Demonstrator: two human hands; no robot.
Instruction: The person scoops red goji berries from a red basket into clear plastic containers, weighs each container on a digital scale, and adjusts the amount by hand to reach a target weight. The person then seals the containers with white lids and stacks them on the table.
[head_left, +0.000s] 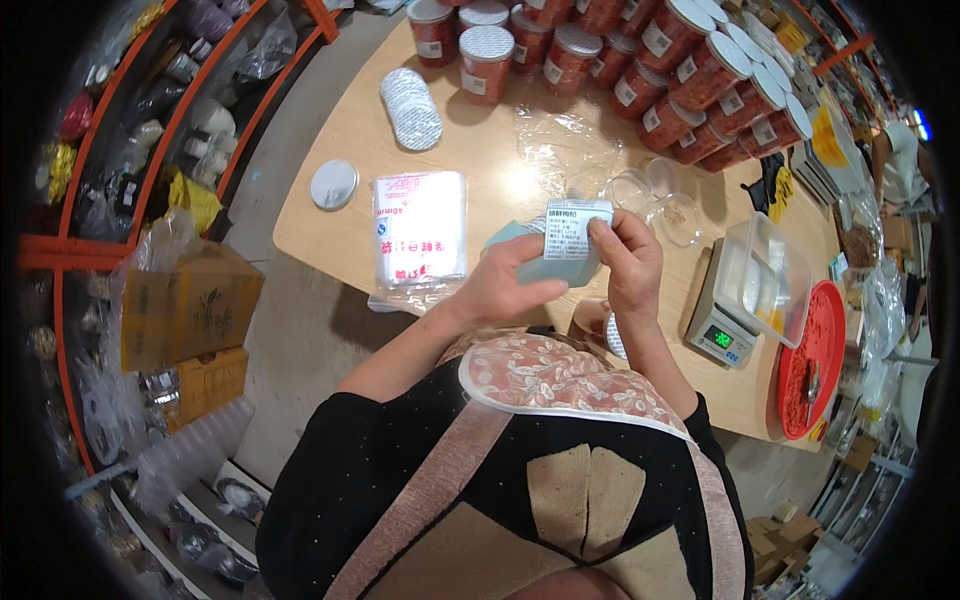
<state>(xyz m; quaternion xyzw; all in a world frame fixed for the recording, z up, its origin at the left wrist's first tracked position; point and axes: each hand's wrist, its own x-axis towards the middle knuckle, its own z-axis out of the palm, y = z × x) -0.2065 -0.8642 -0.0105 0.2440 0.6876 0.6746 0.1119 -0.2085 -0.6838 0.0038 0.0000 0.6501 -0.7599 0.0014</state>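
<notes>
In front of my body, my left hand grips pale green label backing paper. My right hand pinches the right edge of a white printed label that lies over the backing. Left of my hands lies a clear packet of plastic bags with red print. A round metal lid and a fanned row of foil-patterned discs rest farther left. Just below my right wrist, a jar with a patterned lid is partly hidden.
Many lidded jars of red dried pieces stand stacked at the back. Clear round lids lie right of centre. A digital scale bears a plastic tub, beside a red tray. Orange-framed shelves stand left.
</notes>
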